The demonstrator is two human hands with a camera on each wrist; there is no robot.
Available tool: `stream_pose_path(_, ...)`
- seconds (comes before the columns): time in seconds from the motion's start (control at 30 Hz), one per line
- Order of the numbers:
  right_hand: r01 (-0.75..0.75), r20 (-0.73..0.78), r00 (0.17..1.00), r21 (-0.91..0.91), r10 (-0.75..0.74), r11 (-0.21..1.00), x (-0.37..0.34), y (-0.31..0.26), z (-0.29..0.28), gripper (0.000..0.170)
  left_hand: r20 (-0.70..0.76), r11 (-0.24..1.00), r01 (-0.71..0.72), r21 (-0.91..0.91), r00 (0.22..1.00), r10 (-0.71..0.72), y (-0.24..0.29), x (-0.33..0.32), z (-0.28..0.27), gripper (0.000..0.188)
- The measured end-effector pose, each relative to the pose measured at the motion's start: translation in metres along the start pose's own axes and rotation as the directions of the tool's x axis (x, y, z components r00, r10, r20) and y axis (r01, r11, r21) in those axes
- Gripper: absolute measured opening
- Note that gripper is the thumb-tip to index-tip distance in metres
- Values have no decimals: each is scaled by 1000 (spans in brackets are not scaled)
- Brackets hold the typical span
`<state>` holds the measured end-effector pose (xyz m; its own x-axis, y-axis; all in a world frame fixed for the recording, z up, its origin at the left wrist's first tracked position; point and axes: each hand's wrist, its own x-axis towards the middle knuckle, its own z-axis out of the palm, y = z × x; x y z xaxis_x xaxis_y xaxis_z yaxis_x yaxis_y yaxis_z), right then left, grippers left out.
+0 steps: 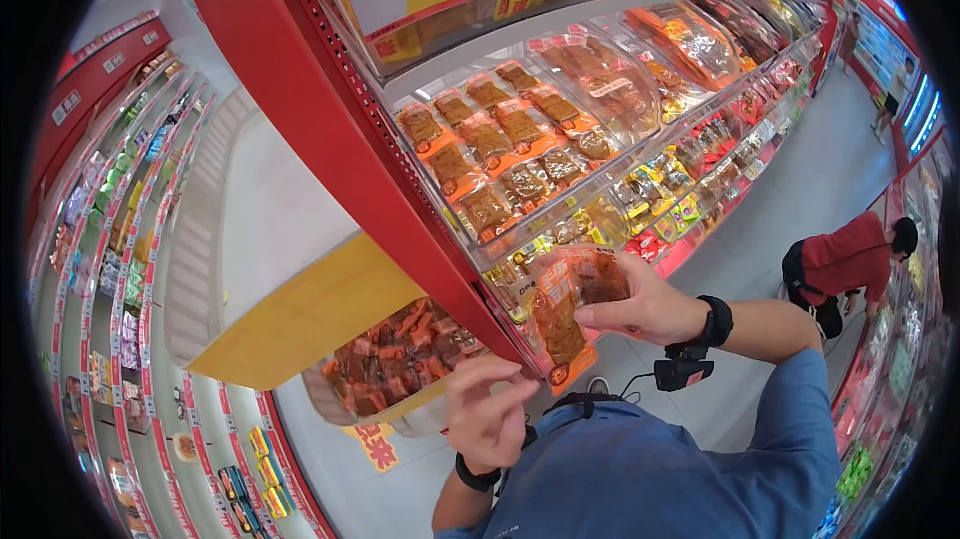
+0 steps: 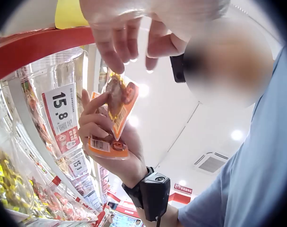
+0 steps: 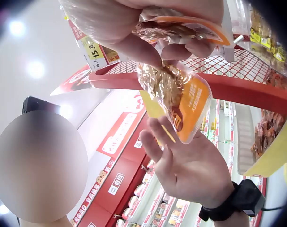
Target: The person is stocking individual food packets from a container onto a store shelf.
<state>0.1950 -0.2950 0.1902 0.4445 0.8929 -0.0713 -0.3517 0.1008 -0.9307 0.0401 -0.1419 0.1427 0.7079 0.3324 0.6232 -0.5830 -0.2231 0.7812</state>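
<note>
My right hand grips vacuum-sealed snack packets with clear film and orange labels. One packet is pinched by the thumb and hangs label end down, while another packet lies across the palm. My left hand is just left of them with its fingers loosely spread and nothing in them. Seen from the right wrist, that left hand has its palm facing up, its fingertips close below the hanging packet's label. The left wrist view has the left hand above the held packets.
Rows of similar packets lie in the clear shelf tray beside a red shelf post. A bin with a yellow edge holds many small packets. A person in red crouches in the aisle at right.
</note>
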Motion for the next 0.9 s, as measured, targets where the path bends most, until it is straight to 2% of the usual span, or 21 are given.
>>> stream_pose_path(0.07,53,13,999,-96,-52,994,3,5,-2,49,-121,940,263,-216,948,-293,-1,-1,2,11)
stream_pose_path(0.13,164,55,986,-235,-155,958,8,11,1,47,-5,952,301,-51,954,-301,-1,5,8,13)
stream_pose_path(0.2,138,129,987,-403,-93,905,11,12,6,48,157,922,213,323,949,-275,-15,-4,4,16)
stream_pose_path(0.23,130,161,985,-483,-58,866,11,12,9,48,126,896,264,357,937,-326,-20,-10,5,16)
stream_pose_path(0.33,415,268,906,-705,-326,575,15,-18,8,52,124,932,152,330,972,-202,-15,-7,-3,14)
stream_pose_path(0.37,289,189,955,-765,-228,575,10,-49,13,54,70,932,81,353,991,-112,-12,-7,-7,12)
stream_pose_path(0.43,186,118,981,-798,-155,573,24,-81,-3,51,-69,919,119,376,993,-100,-30,-32,-33,12)
stream_pose_path(0.47,134,100,991,-844,-93,520,36,-94,-15,55,-133,913,136,385,987,-90,-44,-45,-47,12)
stream_pose_path(0.5,79,54,997,-843,-61,532,47,-101,-26,57,-234,900,194,390,966,-107,-55,-54,-57,12)
stream_pose_path(0.57,-16,-52,994,-934,-93,358,71,-109,-42,69,-423,871,312,380,896,-136,-74,-64,-77,13)
stream_pose_path(0.63,-45,-65,993,-979,-94,199,104,-114,-58,78,-501,824,416,384,844,-192,-87,-62,-91,14)
stream_pose_path(0.67,-146,-147,989,-971,9,188,126,-119,-65,84,-541,798,466,383,813,-215,-95,-62,-98,15)
stream_pose_path(0.7,-308,-274,947,-922,168,235,128,-137,-45,82,-529,787,395,474,842,-103,-112,-64,-107,19)
stream_pose_path(0.73,-234,-217,972,-944,96,231,154,-129,-66,84,-514,718,423,553,851,-105,-118,-63,-113,20)
stream_pose_path(0.8,-34,-19,990,-993,-136,-114,204,-118,-88,56,-492,559,464,687,863,-111,-123,-57,-118,22)
stream_pose_path(0.83,-71,-56,991,-990,-118,-124,216,-118,-84,50,-519,626,477,617,844,-132,-124,-53,-114,28)
stream_pose_path(0.87,-107,-94,990,-985,-102,-134,224,-121,-77,43,-509,613,464,640,853,-113,-127,-52,-113,29)
stream_pose_path(0.9,-155,-150,985,-986,-82,-63,227,-124,-67,39,-499,599,449,663,862,-93,-131,-55,-115,30)
